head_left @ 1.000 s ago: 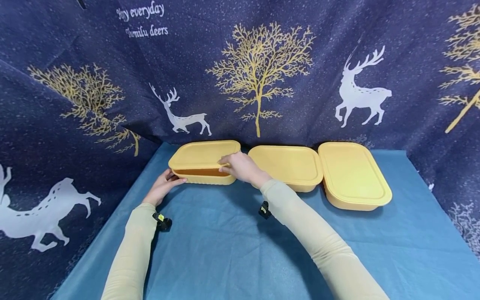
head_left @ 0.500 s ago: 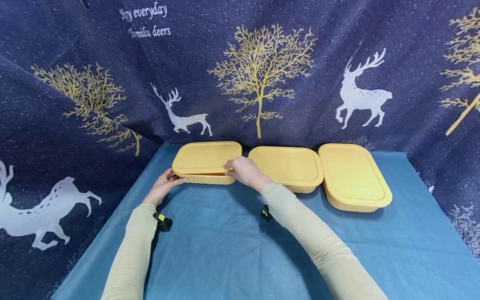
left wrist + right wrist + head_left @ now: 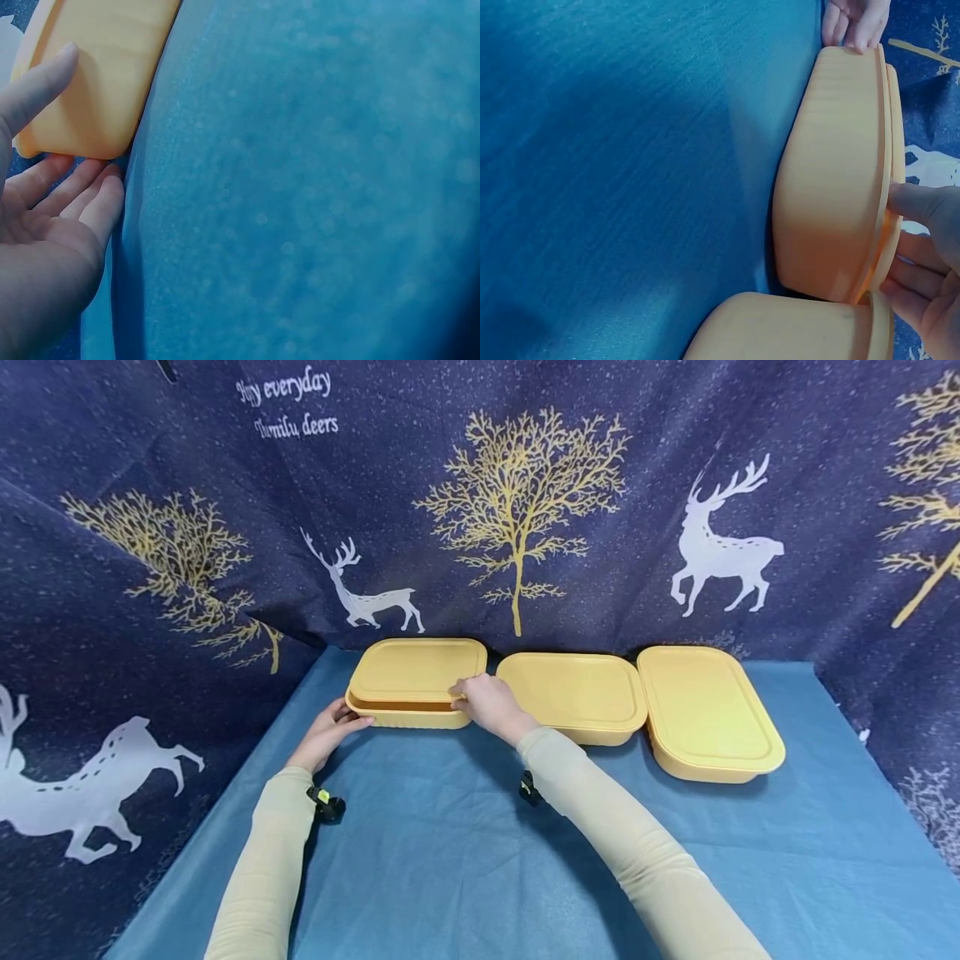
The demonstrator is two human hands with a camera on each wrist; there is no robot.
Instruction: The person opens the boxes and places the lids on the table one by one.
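Note:
A yellow lidded food container (image 3: pixel 416 719) sits at the back left of the blue table. Its lid (image 3: pixel 420 670) lies askew, and a gap shows along the front rim. At the container's left front corner, my left hand (image 3: pixel 330 733) holds on, thumb on the front wall and fingertips at the end wall, as the left wrist view shows. My right hand (image 3: pixel 491 703) pinches the lid near its right front corner. Seen from the right wrist, that hand (image 3: pixel 934 262) has its thumb at the rim and its fingers at the lid's edge. The inside is mostly hidden.
Two more yellow containers with lids on stand to the right: one in the middle (image 3: pixel 573 693), close beside the first, and one turned lengthwise (image 3: pixel 712 714). A dark blue curtain (image 3: pixel 585 560) with deer and trees hangs directly behind them.
The lid shifted right and its front edge lowered, narrowing the gap; then it rose slightly and the gap widened again. My right hand moved slightly right with it. The left hand stayed put.

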